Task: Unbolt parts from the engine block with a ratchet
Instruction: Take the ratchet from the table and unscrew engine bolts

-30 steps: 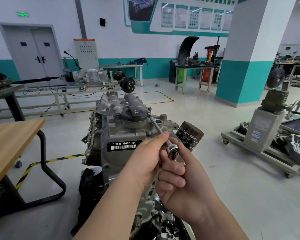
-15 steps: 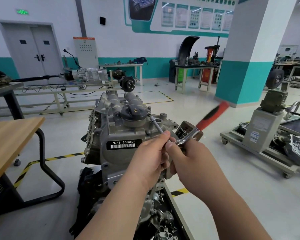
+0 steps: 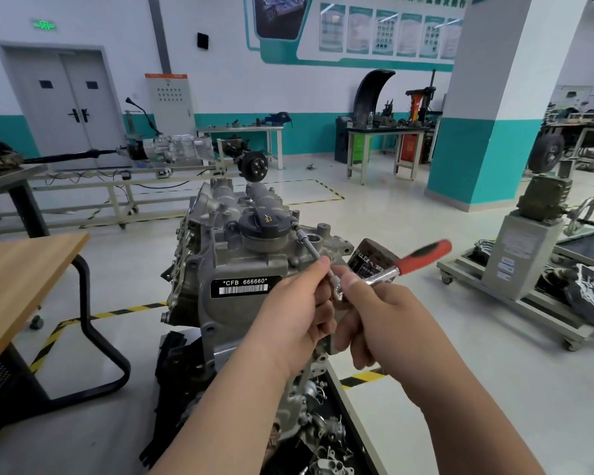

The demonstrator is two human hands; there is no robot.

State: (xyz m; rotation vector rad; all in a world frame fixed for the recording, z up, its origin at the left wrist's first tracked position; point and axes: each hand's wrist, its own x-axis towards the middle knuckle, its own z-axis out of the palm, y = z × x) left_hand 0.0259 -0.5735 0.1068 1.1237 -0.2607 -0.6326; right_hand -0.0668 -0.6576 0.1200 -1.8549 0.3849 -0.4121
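The grey cast-metal engine block (image 3: 240, 269) is standing upright just ahead of both hands. The right hand (image 3: 384, 320) is curling round the head end of the red-handled chrome ratchet (image 3: 410, 264). The left hand (image 3: 288, 313) is pinching the slim steel extension bar (image 3: 310, 247), which is reaching a bolt beside the round black filler cap (image 3: 263, 221).
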